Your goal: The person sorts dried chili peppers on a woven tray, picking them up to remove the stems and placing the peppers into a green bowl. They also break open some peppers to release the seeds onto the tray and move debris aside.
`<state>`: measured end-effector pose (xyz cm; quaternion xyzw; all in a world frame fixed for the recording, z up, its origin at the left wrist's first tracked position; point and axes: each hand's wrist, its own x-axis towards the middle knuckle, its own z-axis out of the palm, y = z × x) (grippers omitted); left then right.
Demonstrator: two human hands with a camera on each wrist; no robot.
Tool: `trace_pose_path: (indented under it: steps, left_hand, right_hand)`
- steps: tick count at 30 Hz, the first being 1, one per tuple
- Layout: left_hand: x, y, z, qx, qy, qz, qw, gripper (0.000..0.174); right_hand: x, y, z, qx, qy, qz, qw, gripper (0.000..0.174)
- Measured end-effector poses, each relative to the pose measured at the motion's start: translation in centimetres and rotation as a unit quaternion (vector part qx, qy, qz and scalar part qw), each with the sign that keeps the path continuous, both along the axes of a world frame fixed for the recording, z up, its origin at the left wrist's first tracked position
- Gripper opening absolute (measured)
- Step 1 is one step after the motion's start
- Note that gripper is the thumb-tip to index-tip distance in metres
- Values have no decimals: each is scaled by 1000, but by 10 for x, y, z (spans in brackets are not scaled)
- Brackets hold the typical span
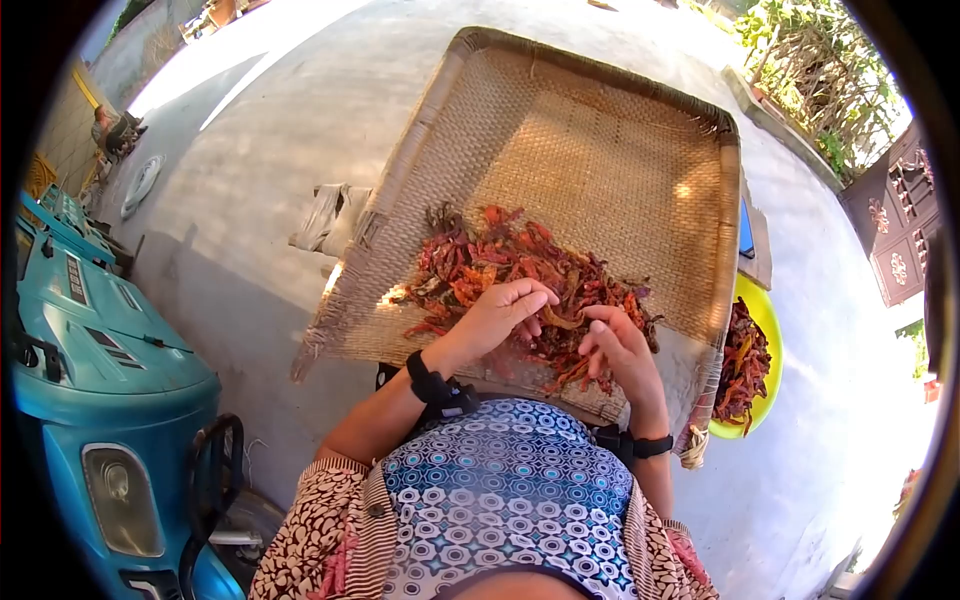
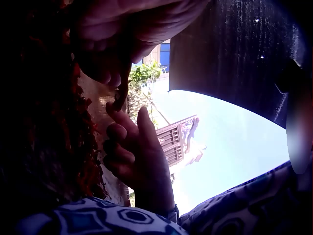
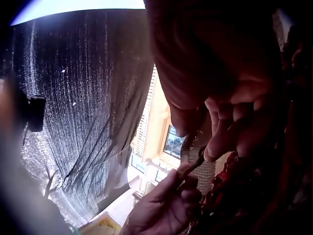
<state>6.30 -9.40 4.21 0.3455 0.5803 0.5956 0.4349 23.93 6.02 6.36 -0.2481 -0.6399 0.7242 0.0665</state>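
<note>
My left hand is over the heap of dried red chillies, pinching a dried chilli between thumb and fingers. In the left wrist view this chilli hangs as a dark, thin shape from the left fingertips. My right hand faces it from the other side. Its index fingertip is right at the chilli's free end, while its thumb stands apart and the other fingers are bent. The right wrist view shows the chilli spanning between the left hand and the right fingers.
The heap lies at the near end of a large woven tray with a raised rim. A yellow basin of dried chillies stands right of it. To the left is a blue-green vehicle. Beside the tray lies a grey rag.
</note>
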Motion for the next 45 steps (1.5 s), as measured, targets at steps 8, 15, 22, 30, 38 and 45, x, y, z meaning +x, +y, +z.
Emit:
trace_pose_path:
  steps: [8, 15, 22, 30, 38, 45]
  left_hand:
    - [-5, -4, -1, -10, -77, -13, 997, 26]
    - [-45, 2, 12, -76, 134, 62, 986, 22]
    - [-104, 25, -3, -137, 472, 151, 858, 28]
    - [-127, 40, -28, -153, 598, 127, 776, 23]
    - [-60, 13, 29, -94, 375, 83, 918, 25]
    - [2, 10, 8, 8, 257, -1, 966, 26]
  right_hand:
    - [-16, -3, -19, -27, 25, 45, 998, 16]
    - [20, 43, -13, -20, 67, -182, 981, 14]
    - [88, 120, -29, -232, 378, -391, 807, 33]
    - [66, 84, -34, -216, 243, -373, 869, 26]
    - [6, 36, -16, -14, 140, -132, 981, 21]
    - [-32, -4, -17, 83, 31, 54, 995, 25]
